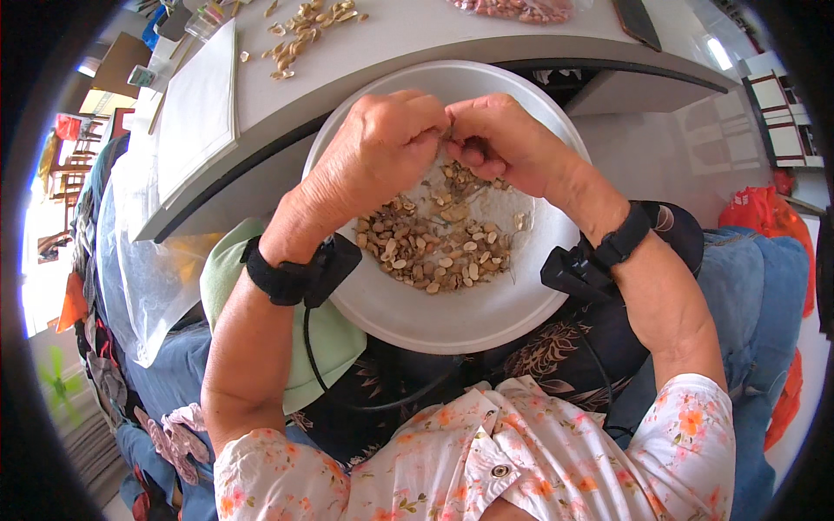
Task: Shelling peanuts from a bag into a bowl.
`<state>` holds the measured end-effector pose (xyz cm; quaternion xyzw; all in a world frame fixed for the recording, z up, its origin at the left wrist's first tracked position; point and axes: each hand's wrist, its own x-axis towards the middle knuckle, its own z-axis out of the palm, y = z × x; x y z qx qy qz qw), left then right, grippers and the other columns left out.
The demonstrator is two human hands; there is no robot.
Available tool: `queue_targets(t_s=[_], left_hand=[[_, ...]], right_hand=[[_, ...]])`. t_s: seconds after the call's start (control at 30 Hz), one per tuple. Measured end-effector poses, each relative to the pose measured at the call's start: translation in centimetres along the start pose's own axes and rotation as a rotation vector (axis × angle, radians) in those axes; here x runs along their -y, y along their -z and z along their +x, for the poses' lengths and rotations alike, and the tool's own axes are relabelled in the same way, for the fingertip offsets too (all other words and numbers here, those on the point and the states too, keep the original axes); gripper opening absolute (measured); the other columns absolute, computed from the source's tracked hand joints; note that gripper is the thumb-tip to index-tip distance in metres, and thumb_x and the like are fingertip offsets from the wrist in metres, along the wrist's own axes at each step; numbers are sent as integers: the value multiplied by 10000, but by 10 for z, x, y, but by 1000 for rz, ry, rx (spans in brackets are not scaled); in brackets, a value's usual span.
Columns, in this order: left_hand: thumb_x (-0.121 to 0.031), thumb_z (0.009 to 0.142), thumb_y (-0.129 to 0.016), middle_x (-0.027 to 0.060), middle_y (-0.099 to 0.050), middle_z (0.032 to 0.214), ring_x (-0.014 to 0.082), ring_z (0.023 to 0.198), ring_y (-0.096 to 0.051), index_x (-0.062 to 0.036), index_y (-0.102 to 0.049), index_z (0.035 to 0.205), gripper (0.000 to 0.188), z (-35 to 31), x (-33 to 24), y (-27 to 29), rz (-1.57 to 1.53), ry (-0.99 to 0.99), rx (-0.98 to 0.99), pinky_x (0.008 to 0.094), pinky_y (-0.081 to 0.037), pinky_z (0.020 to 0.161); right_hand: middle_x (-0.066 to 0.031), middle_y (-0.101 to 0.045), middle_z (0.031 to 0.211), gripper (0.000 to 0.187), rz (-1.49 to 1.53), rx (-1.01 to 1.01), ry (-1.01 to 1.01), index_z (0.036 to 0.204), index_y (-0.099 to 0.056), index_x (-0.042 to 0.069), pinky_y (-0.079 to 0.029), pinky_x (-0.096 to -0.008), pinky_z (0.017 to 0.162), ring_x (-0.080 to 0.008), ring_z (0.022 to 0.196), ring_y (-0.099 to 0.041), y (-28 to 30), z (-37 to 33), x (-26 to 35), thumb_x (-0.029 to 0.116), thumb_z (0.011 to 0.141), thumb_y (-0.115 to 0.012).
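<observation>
My left hand (388,139) and my right hand (506,139) meet fingertip to fingertip above the far part of a large pale basin (443,334). Both are closed in a pinch. A small dark bit shows between them, but the fingers hide what it is. Below, unshelled peanuts (434,252) and loose shell pieces with thin stem bits lie across the basin's bottom. The basin rests on my lap.
On the table (391,35) beyond the basin lie scattered peanut shells (306,36), a clear bag of pinkish peanut kernels (521,9) and a dark phone-like slab (637,22). White paper sheets (200,108) hang at its left edge. A red bag (764,217) is at right.
</observation>
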<state>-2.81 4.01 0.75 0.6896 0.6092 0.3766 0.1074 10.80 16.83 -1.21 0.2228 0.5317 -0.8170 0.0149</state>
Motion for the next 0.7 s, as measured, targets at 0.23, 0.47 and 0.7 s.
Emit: queue_targets(t_s=[0.23, 0.47, 0.7], left_hand=[[-46, 716, -584, 119, -607, 653, 201, 579, -579, 7, -654, 801, 122, 4, -7, 18, -174, 436, 385, 307, -466, 581], [-26, 879, -499, 75, -643, 899, 108, 721, -593, 54, -621, 1009, 196, 0, 11, 22, -579, 499, 199, 223, -499, 629], [-28, 899, -512, 132, -653, 934, 161, 775, -646, 51, -560, 1139, 257, 3, 8, 25, -844, 580, 72, 272, -554, 696]], right_hand=[[25, -469, 573, 179, -543, 146, -141, 846, -611, 38, -257, -213, 418, -45, 489, -355, -9, -6, -6, 133, 781, -474], [-2, -524, 600, 223, -426, 84, -97, 898, -631, 41, -267, -210, 409, -45, 464, -379, -10, -10, -6, 170, 785, -489], [-36, -548, 615, 250, -130, -34, -56, 872, -630, 32, -254, -214, 370, -56, 457, -410, -5, -3, 3, 229, 801, -495]])
